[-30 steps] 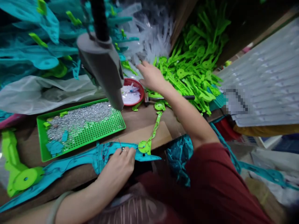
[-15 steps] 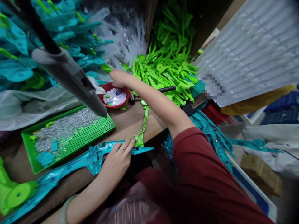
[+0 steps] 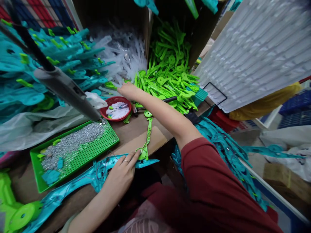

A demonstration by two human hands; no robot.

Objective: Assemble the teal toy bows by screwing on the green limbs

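Observation:
My left hand (image 3: 122, 173) rests on a long teal plastic part (image 3: 80, 179) at the table's front edge. Its fingers press the round end of a thin green lever (image 3: 146, 139) lying across that part. My right hand (image 3: 128, 90) reaches far forward, fingers down at the near left edge of a heap of green levers (image 3: 167, 81). A pile of clear plastic pieces (image 3: 126, 55) lies just beyond it. Whether the right hand holds anything is hidden.
A red bowl (image 3: 116, 109) with small bits sits under my right wrist. A green perforated tray (image 3: 73, 149) holds several silver screws. A grey hanging tool (image 3: 66, 90) points down at the tray. Teal parts are stacked at left (image 3: 48, 61). White ribbed sheets (image 3: 255, 55) lean at right.
My right hand has slid left along the edge of the green heap. My left hand's fingers moved onto the green lever's round end. The view tilted up.

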